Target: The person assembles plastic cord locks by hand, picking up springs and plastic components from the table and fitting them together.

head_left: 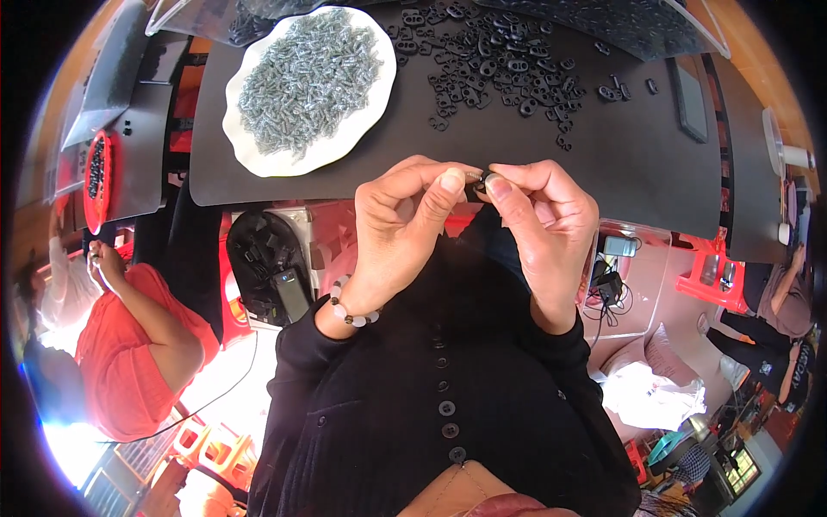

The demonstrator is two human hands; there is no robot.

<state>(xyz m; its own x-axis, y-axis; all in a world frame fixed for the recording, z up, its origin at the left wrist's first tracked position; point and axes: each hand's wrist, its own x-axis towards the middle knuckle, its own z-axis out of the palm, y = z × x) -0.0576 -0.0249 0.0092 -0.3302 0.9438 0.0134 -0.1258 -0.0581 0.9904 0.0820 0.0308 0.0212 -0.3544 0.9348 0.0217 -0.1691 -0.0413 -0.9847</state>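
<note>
In front of my chest, just past the table's near edge, my left hand (401, 220) and my right hand (551, 220) meet fingertip to fingertip. Both are closed in a pinch of thumb and forefinger on a small black plastic piece (481, 183). Most of it is covered by the fingertips, so its exact shape is hidden. Beyond my left hand a white wavy-rimmed plate (234, 129) holds a heap of small metal springs (310, 82). Loose black cord-lock parts (508, 69), many with two holes, lie spread over the dark table (396, 142) farther off.
A dark phone-like slab (689, 102) lies at the table's right. Clear bags of black parts (594, 26) stand along the far edge. To the left, a red tray (97, 185) holds dark pieces beside a seated person in red (142, 353). Others sit at the right.
</note>
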